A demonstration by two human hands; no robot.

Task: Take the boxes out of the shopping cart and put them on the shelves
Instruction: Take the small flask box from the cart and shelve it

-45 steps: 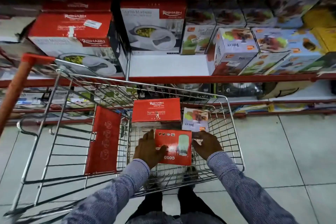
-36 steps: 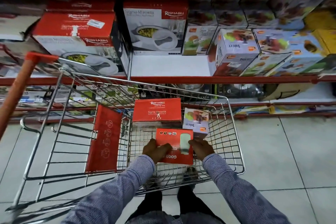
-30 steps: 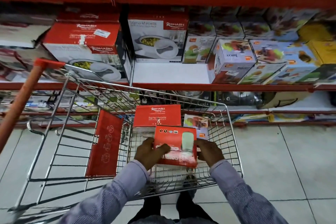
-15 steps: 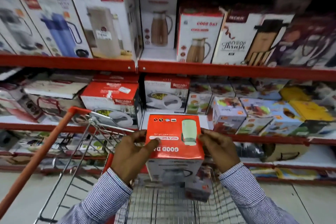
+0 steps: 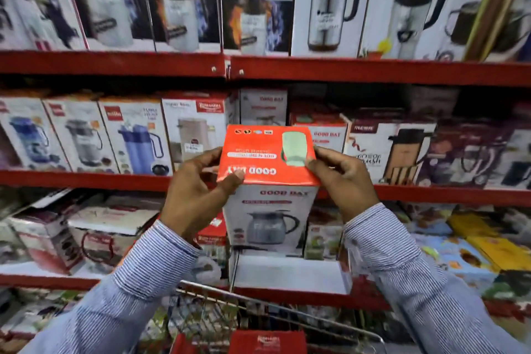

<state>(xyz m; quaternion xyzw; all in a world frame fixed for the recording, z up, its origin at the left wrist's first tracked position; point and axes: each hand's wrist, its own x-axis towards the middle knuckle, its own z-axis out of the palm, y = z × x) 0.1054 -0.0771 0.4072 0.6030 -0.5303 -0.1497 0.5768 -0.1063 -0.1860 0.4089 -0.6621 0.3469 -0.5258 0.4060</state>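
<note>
Red-topped box (image 5: 268, 181): one, white-sided with a grey kettle printed on its front, held upright in mid-air before the middle shelf (image 5: 86, 179).
My left hand (image 5: 195, 190): closed on the box's left edge, thumb on the red top.
My right hand (image 5: 343, 178): closed on the right edge, fingertips on the lid.
Sleeves: two, blue and white stripes.
Red shelf rails: three I can count, each stocked with boxed jugs and flasks.
Shopping cart (image 5: 258, 307): one, its wire rim below my arms.
Red box in the cart (image 5: 267, 340): one visible.
</note>
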